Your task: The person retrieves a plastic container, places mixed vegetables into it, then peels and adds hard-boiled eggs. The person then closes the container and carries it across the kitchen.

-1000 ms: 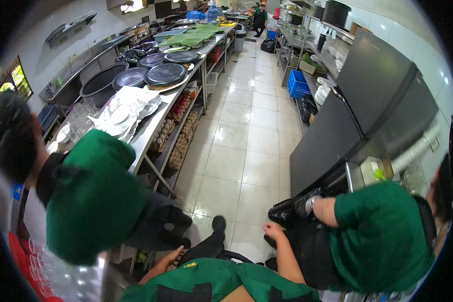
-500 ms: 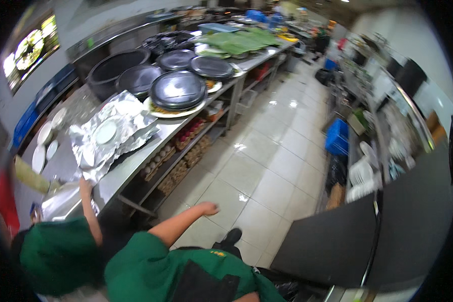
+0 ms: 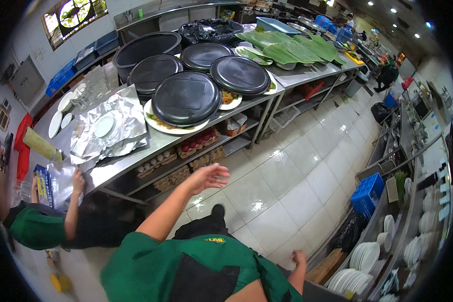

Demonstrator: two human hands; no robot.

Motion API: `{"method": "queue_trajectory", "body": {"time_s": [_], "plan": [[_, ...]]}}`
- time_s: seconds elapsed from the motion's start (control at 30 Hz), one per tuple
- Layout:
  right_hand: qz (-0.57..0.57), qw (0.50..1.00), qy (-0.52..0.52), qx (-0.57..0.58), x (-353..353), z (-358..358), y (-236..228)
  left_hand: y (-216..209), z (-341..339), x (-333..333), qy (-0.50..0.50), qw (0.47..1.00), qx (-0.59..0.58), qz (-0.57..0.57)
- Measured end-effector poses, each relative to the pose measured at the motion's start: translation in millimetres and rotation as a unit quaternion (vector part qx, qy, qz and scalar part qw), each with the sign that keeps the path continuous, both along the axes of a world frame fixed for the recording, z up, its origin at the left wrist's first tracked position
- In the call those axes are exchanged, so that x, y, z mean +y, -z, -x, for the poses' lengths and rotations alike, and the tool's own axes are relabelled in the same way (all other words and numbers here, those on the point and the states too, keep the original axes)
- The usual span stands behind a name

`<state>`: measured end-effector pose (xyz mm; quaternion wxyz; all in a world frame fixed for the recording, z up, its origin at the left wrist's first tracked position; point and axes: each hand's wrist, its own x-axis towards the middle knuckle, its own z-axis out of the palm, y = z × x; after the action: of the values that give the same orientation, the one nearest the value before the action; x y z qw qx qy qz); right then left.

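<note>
Stretched out over the tiled floor beside the steel table, my left hand is empty with its fingers apart. My right hand hangs low on the other side, near the dish shelf; its fingers are small and blurred. Nearest to my left hand are the egg trays on the under-shelf. Above them, a black lid covers a white plate of food, among other lidded plates. A co-worker in a green cap works at the table's near end, one hand at the foil sheet and a foil box by the other.
Banana leaves and a big black tub sit further along the steel table. Right of the tiled aisle, shelving holds stacked white plates and a blue crate. Another person stands far down the aisle.
My view has turned and moved, bringing more of the dish shelf into sight. My left hand has opened its fingers, and my right hand has come into view.
</note>
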<state>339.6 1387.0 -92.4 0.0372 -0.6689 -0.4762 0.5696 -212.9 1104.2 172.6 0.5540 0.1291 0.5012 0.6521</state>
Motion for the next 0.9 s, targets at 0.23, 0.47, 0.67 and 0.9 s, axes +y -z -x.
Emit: {"method": "queue_trajectory", "body": {"time_s": [0.23,0.47,0.67,0.9], "plan": [[-0.091,0.975,-0.098,0.176,186.7,294.6,-104.3,-11.5,104.3,101.7,-0.118,0.987,-0.061,-0.088],[-0.02,0.869,-0.281,0.407,295.5,573.3,-240.9,-42.9,182.0,268.0,-0.152,0.986,0.028,-0.058],[0.077,0.803,-0.274,0.523,414.6,824.7,-257.9,-27.3,194.3,365.3,-0.215,0.976,0.023,-0.034],[0.207,0.861,-0.224,0.407,476.6,1036.0,-185.3,0.5,164.2,395.6,-0.511,0.855,-0.073,0.049]]}}
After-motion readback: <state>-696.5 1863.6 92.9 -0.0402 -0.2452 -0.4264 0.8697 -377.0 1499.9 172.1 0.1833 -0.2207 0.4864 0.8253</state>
